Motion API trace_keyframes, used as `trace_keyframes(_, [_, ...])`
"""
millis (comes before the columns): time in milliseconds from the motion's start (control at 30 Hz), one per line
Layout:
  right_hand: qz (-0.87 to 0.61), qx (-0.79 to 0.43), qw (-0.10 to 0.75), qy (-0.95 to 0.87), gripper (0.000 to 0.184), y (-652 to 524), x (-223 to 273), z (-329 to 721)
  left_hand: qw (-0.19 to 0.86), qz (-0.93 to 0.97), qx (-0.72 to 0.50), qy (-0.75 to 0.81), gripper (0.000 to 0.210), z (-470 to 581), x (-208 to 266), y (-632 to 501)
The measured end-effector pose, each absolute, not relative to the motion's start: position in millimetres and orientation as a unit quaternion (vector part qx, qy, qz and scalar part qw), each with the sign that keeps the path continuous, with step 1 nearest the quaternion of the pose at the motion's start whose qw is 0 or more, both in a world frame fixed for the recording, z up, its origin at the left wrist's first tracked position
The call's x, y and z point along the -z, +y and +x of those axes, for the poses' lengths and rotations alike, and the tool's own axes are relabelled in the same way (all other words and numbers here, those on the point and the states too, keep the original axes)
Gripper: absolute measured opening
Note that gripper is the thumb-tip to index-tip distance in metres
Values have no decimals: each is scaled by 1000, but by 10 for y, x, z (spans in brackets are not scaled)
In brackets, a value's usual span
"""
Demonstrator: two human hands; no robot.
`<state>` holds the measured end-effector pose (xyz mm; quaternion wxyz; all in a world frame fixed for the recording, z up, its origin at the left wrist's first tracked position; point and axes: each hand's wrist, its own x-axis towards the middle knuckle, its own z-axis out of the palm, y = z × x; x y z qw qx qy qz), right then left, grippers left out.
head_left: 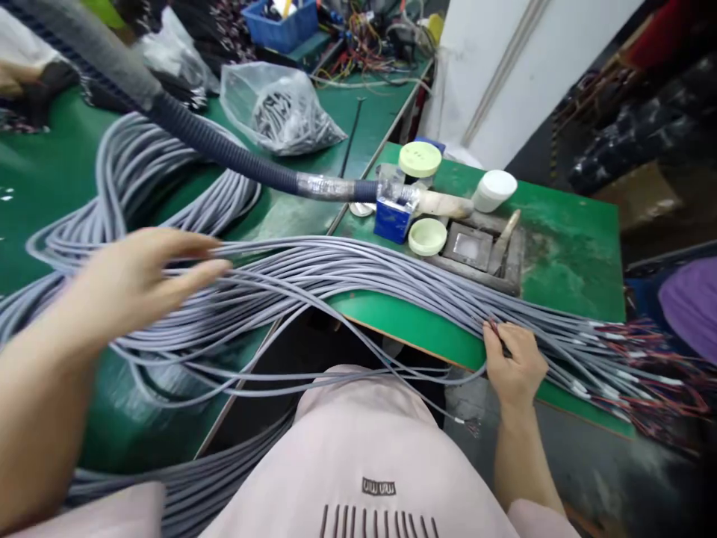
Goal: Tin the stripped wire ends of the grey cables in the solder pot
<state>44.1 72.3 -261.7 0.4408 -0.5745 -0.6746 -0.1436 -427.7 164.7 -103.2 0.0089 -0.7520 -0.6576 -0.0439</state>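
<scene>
A thick bundle of grey cables (336, 265) runs from a coil at the left across to the right. Its right ends show stripped red and dark wires (666, 366) and white bands. My right hand (512, 362) is closed in a pinch on the end of one grey cable, and dark red wires stick up between thumb and finger. That cable loops down and back left over my lap. Over the left part of the bundle, my left hand (149, 276) is open, thumb and index finger stretched out above the cables. Another loose cable end (459, 421) hangs in front of me.
A solder pot (470, 246) sits on the right green bench beside a yellow-lidded jar (420, 159), a white jar (494, 188) and an open lid (427, 236). A ribbed extraction hose (224, 146) crosses above. Behind are a plastic bag (280, 108) and a blue bin (283, 26).
</scene>
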Motion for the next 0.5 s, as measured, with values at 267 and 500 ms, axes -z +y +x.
trace_keyframes(267, [-595,131,443,-657,10,1074,2386,548,-20,-862,-80,-500,52,-2706,1702,2774])
trace_keyframes(500, [-747,49,232,-621,24,1283,2512,647,-25,-863,-86,-496,48,-2742,2018,2693])
